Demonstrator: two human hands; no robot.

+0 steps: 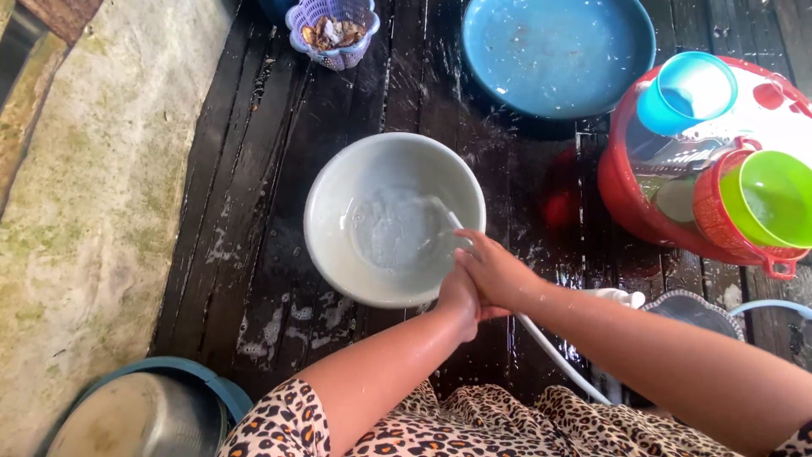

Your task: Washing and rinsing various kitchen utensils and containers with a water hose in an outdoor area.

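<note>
Hands pressed together at near rim of bowl (393, 218): right hand (495, 271) laid over left hand (459, 298), nothing clamped; hose (554, 351) run beneath, spout aimed into bowl just ahead

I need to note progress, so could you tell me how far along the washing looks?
Done: a blue cup and a green cup sit in the red basket. In hand: the left hand and right hand rub together at the rim of the white bowl of water. Left: the blue basin looks soapy.
</note>
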